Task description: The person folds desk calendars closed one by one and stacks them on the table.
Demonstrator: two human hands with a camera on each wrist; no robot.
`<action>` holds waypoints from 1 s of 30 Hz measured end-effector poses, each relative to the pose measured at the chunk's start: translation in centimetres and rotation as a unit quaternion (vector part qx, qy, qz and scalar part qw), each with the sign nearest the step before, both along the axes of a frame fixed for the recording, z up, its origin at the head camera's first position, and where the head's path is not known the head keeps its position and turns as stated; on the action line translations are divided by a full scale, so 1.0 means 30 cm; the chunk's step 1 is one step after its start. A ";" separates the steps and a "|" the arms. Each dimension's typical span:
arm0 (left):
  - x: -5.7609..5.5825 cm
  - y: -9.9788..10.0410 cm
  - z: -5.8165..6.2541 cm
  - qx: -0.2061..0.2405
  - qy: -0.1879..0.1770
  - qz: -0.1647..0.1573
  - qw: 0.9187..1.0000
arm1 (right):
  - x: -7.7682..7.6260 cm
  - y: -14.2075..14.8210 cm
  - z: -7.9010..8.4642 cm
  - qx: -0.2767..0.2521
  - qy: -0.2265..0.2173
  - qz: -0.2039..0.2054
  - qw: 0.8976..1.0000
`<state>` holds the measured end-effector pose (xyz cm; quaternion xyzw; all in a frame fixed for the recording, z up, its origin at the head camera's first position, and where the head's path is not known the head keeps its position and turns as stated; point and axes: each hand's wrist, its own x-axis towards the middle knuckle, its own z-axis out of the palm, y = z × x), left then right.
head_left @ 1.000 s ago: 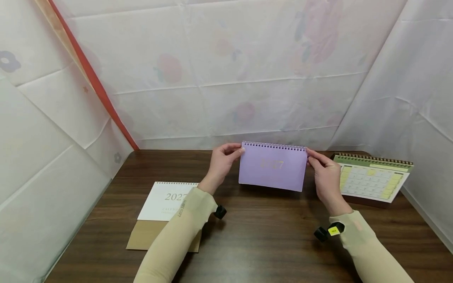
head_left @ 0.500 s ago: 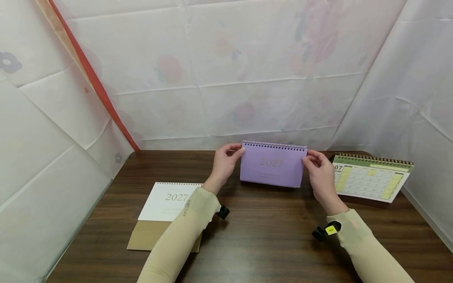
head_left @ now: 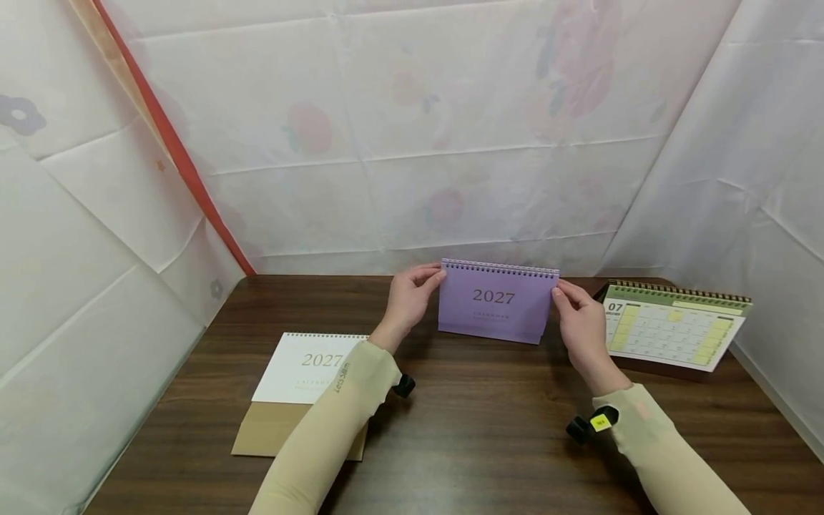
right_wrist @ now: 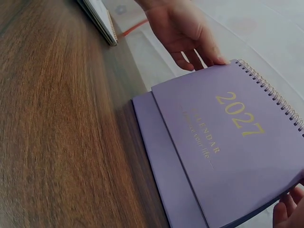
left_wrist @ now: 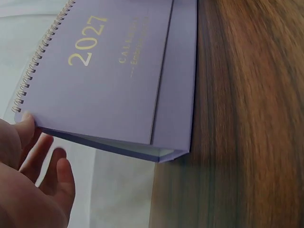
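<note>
"Head view first: what is being held, and where?"

"A lilac, spiral-bound desk calendar (head_left: 494,304) with gold 2027 lettering is being held upright, between two other calendars, toward the back of the dark wood-grain desk (head_left: 463,429). Its upper left corner is being pinched by the left hand (head_left: 408,297), its upper right edge by the right hand (head_left: 584,325)."

"How far along is it?"

"Setting up seems nearly done: the lilac folded base (right_wrist: 159,142) is being kept spread and appears to be touching the desk. Only releasing seems to be remaining, as both sides are being gripped."

"And the others?"

"Neither is being touched by fingers. A green-topped spiral calendar (head_left: 676,332) is standing tilted at the right; a white calendar on brown card (head_left: 302,368) is being partly hidden by the beige left sleeve (head_left: 341,411)."
</note>
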<state>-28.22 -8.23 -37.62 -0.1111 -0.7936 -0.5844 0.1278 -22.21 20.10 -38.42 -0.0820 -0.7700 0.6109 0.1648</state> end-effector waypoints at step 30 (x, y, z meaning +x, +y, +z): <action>0.127 -0.140 0.081 -0.073 0.052 -0.028 0.996 | 0.065 -0.029 0.051 -0.016 0.057 0.096 0.994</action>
